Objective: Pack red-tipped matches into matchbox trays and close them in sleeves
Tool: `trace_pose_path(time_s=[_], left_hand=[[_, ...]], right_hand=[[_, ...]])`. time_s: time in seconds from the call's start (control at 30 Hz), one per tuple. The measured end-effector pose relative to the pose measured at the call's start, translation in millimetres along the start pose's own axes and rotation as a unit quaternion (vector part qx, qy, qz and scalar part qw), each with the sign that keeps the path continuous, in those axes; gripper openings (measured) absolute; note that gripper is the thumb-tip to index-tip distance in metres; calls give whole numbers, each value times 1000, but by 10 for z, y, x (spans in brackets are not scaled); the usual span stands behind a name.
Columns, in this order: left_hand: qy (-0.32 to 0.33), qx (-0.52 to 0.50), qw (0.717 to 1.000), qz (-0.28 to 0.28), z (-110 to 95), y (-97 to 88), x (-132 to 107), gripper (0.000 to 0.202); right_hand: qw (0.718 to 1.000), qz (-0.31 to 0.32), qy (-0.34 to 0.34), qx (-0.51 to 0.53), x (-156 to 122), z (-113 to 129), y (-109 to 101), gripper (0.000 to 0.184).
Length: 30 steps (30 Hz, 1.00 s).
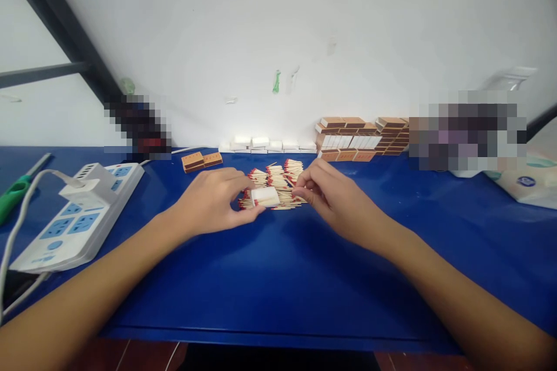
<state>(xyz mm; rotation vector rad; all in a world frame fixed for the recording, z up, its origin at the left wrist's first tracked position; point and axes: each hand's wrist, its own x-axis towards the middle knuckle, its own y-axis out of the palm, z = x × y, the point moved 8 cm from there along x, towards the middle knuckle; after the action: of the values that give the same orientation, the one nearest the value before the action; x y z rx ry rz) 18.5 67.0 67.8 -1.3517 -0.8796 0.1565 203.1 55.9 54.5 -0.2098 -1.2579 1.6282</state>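
Observation:
My left hand (213, 200) is closed on a small white matchbox tray (265, 196), held just above the blue table (278, 278). My right hand (328, 194) is pinched at the tray's right end, fingertips touching matches in a pile of red-tipped matches (278, 177) that lies right behind the tray. What the pinch holds is too small to name. Both forearms reach in from the near edge.
Brown matchbox sleeves (201, 160) lie left of the pile. White trays (270, 144) line the wall, with stacked brown boxes (365, 138) to the right. A white power strip (80, 214) with a plugged adapter and green-handled scissors (17, 190) sit at the left.

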Motion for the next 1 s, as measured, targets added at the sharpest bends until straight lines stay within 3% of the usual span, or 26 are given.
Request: trace_pose_path(time_s=[0.1,0.27,0.6,0.77,0.87,1.0], left_hand=[[-13,-67,998,17,-128,86,-13,28],[-23,-100,994,23,-197,175,-29,29],[27,-100,993,49,-255,234,-54,24],[29,-116,990,67,-295,278,-61,27],[29,-128,988,81,-309,314,-72,27],[29,-134,987,88,-314,343,-81,29]], right_hand=[[1000,-20,-9,21,-8,80,57,13],[997,71,-20,-9,-65,163,342,8],[989,138,-35,-37,-88,119,198,12],[997,55,-2,-48,31,-262,-121,17],[994,88,34,-63,53,-536,-142,12],[990,136,35,-30,34,-596,-5,16]])
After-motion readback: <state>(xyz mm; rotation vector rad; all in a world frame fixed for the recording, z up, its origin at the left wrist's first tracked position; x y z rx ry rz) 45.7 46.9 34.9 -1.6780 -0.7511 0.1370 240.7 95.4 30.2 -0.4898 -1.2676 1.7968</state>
